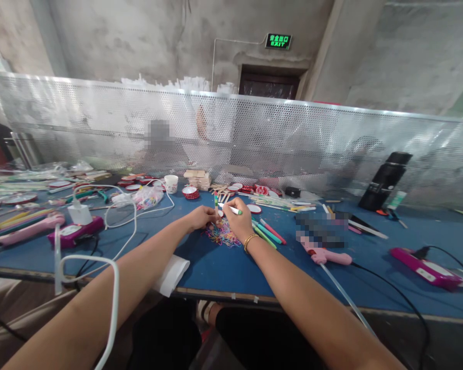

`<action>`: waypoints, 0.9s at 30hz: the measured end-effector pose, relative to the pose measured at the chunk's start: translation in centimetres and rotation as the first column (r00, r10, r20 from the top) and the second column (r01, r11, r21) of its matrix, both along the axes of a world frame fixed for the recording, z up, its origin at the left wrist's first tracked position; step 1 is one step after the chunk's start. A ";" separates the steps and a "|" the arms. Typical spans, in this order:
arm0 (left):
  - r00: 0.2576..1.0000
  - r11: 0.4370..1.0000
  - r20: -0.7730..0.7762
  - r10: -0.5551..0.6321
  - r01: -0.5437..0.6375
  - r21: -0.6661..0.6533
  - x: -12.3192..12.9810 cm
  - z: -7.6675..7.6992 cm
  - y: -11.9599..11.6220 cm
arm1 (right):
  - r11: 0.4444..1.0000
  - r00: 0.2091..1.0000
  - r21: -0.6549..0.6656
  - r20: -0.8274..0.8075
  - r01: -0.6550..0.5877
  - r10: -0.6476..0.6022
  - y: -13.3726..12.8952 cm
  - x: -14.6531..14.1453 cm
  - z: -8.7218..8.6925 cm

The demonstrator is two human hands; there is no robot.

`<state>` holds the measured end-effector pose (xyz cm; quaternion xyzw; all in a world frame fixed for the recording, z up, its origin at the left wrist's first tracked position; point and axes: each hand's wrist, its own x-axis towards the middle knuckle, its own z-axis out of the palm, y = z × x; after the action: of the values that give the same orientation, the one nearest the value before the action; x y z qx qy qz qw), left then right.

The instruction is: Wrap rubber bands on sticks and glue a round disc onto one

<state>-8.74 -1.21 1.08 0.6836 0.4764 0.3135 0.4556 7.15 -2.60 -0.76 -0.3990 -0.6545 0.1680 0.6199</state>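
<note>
My left hand [202, 218] is closed, its fingertips pinching a narrow wooden stick [216, 199] that stands upright and carries green and dark colour marks. In my right hand [237, 221] is a white marker pen [236, 210] with a green end, its other end pointing at the stick. Both hands are close together above a loose heap of multicoloured strings or rubber bands [224, 236] on the blue table. Several coloured markers [268, 233], green, teal and red, lie just right of my right hand.
A pink glue gun [334, 256] and a purple power strip [426, 268] lie to the right, near a black bottle [386, 181]. Leftward are another purple power strip [75, 232], a white cable [135, 226] and a paper cup [171, 184]. A perforated metal screen [254, 133] borders the back.
</note>
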 end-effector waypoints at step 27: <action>1.000 1.000 0.009 0.010 -0.010 -0.007 0.1 0.1 -0.2 | 1.000 1.000 0.002 0.005 -0.025 0.025 -0.1 0.1 0.1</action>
<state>-8.61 -1.37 1.21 0.6781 0.4788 0.3172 0.4586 7.23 -2.72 -0.62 -0.3906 -0.6610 0.1740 0.6166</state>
